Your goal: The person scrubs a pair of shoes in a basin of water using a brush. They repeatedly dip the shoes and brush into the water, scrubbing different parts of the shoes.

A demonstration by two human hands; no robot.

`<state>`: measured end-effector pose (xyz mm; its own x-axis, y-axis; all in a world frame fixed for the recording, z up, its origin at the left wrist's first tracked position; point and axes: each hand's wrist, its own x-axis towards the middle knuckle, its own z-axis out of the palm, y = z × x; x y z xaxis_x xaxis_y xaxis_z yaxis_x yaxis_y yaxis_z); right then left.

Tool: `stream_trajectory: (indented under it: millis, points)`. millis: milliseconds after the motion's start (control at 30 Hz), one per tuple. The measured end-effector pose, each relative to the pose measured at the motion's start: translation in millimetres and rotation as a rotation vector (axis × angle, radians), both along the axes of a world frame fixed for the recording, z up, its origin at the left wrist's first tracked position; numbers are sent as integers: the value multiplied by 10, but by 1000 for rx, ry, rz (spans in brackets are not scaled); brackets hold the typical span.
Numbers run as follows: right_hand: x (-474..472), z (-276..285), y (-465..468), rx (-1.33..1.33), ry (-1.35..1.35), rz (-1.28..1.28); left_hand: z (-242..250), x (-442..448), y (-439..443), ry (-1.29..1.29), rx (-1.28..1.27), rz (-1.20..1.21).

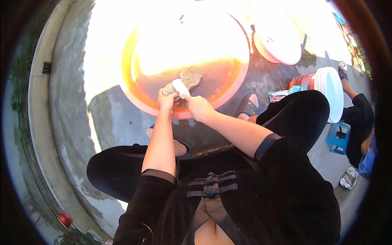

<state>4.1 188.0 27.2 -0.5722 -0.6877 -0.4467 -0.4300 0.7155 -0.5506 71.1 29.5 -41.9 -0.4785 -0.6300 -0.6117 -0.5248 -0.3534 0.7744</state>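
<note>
My left hand (167, 99) grips the near end of a shoe (192, 76), whose greyish sole with a wavy tread faces up. In my right hand (200, 108) is a small white scrubbing brush (181, 87), lying across the middle of the sole; its bristles cannot be made out. Both hands are over the near side of a large orange plastic basin (229, 99). Shallow water seems to lie in the basin below the shoe. Strong sunlight washes out the basin's far half, so its contents there are mostly hidden.
A pink basin (266, 50) stands beyond to the right. Nearer are a white-rimmed bucket (335, 98) on its side and a printed packet (278, 95). At far right, another person's leg (356, 119) shows beside a blue plastic stool (338, 139). A low concrete kerb (38, 101) curves along the left.
</note>
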Motion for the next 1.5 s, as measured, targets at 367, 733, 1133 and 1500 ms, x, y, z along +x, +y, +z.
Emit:
stream_trajectory:
  millis: [367,733,1133,1500]
  points:
    - [-195,-148,-139,4,-48,-85,-87,-82,52,30,-55,157]
    - [-366,-331,-48,142,20,-104,-325,-201,-25,-127,-118,197]
    - [-727,-191,-163,228,28,-103,-301,-258,-117,-107,128,254]
    - [-1433,-1202,-17,-63,114,-514,-307,-346,-144,-91,241,124]
